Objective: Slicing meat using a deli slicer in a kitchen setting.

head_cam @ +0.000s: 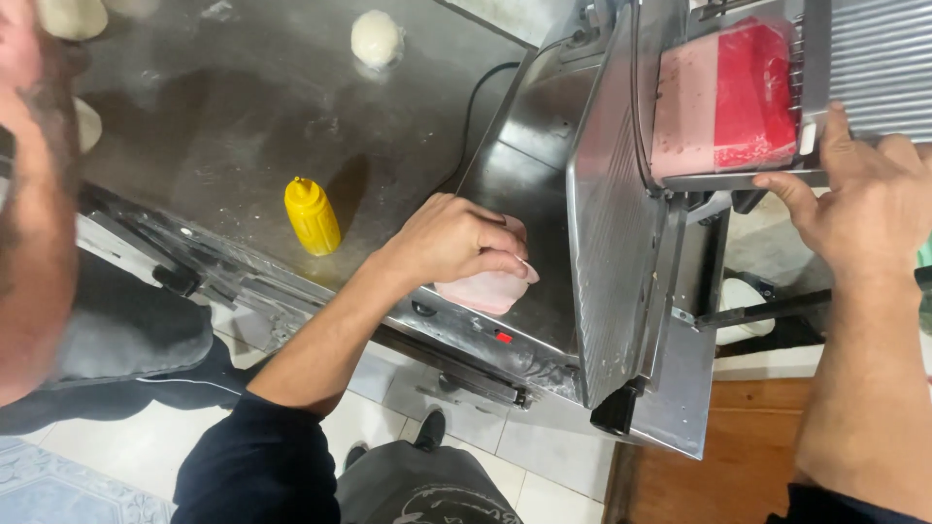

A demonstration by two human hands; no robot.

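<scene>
— Where is the block of meat, and which way does it run?

— The pink luncheon-meat block (723,97), partly sheathed in red wrapper, sits on the carriage (854,68) of the steel meat slicer (612,223), just above the right hand's fingertips. Its long axis runs across the view, the bare pink end facing the slicer's ribbed plate (607,243), the red-wrapped end toward the ribbed back of the carriage.

— What are the right fingers doing?

— The right hand (859,199) is curled about the lower edge of the carriage, thumb up along the pusher beside the wrapped end, forefinger stretched along the rail beneath the meat. The fingers are partly closed and grip the carriage, not the meat itself.

— And the left?

— The left hand (456,238) rests knuckles-up on the slicer's receiving tray, fingers bent down and closed over a small stack of pale pink slices (485,289). The slices poke out beyond the fingertips toward the ribbed plate and lie flat under the palm.

— Anything else near the fingers?

— Behind the left wrist a yellow squeeze bottle (312,215) stands on the steel counter (214,126). Well beyond the knuckles lies a ball of dough (376,39), with a black cable (476,107) running beside it.
</scene>
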